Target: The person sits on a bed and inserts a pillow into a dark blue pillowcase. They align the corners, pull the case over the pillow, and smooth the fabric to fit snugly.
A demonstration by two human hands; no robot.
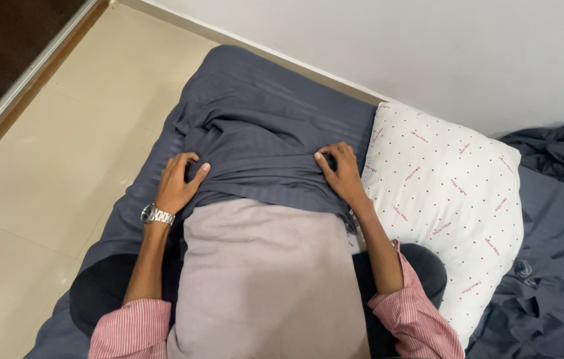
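Grey-blue striped pillowcase (pixel 262 143) is bunched at its mouth, left hand (pixel 179 181) at nine o'clock and right hand (pixel 340 171) at three o'clock both gripping it over the mauve pillow (pixel 265 272).

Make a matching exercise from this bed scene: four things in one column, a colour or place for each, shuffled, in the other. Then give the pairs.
Things:
1. pillowcase
2. bare pillow
3. spotted pillow
4. wristwatch

Descriptions:
A. white with small red marks, beside the wall
B. dark grey-blue, gripped by left hand and right hand
C. silver, on the left wrist
D. plain beige, partly covered

Pairs: 1-B, 2-D, 3-A, 4-C
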